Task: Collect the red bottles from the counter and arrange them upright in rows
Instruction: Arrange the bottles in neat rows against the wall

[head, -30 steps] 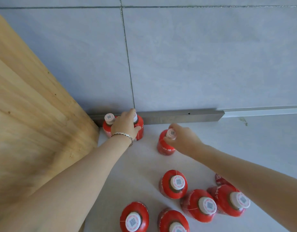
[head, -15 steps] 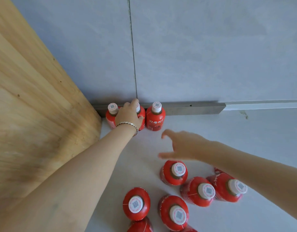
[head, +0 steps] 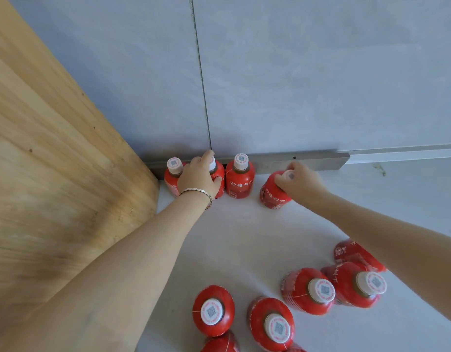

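Observation:
Three red bottles with white caps stand in a row against the back wall: the left one (head: 172, 177), the middle one (head: 217, 176) and the right one (head: 239, 179). My left hand (head: 197, 177) is wrapped around the middle one. A fourth red bottle (head: 272, 194) stands tilted just right of the row, with my right hand (head: 299, 182) gripping its cap. Several more red bottles stand loose near me, among them one at the front left (head: 212, 310), one beside it (head: 272, 323) and two at the right (head: 311, 290) (head: 356, 284).
A wooden board (head: 54, 174) leans at the left, closing off that side of the row. A metal strip (head: 303, 162) runs along the foot of the grey tiled wall (head: 295, 72). One bottle (head: 352, 251) lies on its side under my right forearm. The white counter (head: 239, 237) shows between row and loose bottles.
My right hand let go of the third bottle by the wall, came back to the loose group, and now holds a fourth bottle near the row's right end. My left hand stayed on the middle bottle.

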Available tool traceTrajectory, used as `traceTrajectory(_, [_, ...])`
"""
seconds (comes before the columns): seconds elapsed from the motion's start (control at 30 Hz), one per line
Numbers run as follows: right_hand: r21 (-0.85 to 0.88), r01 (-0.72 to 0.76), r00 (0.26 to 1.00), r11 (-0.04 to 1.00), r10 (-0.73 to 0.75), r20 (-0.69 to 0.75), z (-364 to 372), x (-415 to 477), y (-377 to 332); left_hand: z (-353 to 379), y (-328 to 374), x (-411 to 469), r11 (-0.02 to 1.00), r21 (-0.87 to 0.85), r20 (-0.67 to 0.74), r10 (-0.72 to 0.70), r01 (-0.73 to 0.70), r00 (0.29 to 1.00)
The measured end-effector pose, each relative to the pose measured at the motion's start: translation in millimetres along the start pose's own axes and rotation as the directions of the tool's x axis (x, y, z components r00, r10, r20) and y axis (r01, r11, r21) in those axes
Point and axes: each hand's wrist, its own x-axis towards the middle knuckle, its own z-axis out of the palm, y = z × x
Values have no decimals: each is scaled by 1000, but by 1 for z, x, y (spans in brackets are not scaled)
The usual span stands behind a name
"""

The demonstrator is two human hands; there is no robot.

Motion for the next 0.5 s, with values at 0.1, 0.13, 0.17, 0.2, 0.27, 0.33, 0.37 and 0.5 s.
traceTrajectory(0.1, [24,3,1000,1000,-3,-4,0,29,-12,1,0,0,1000,21,-5,2,-2,1000])
traceTrajectory(0.13, [40,6,1000,999,-6,12,2,34,-14,1,0,0,1000,26,-8,3,-3,1000])
traceTrajectory(0.17, [52,13,1000,999,-15,21,4,38,-16,1,-1,0,1000,29,-12,4,-3,1000])
traceTrajectory(0.2, [55,33,999,998,-34,18,7,39,-17,2,-1,0,1000,29,-17,5,-4,1000])
traceTrajectory(0.27, [51,98,995,994,-98,5,10,37,-17,2,-1,1,1000,25,-19,5,-4,1000])
traceTrajectory(0.33, [34,139,990,990,-140,28,8,31,-12,1,-2,1,999,33,-3,6,-6,1000])
traceTrajectory(0.37, [37,142,988,989,-144,62,4,28,-8,0,-2,0,999,43,14,7,-8,1000])
traceTrajectory(0.5, [34,128,963,991,-133,236,-12,-9,10,-6,9,-14,994,110,37,-5,1,999])
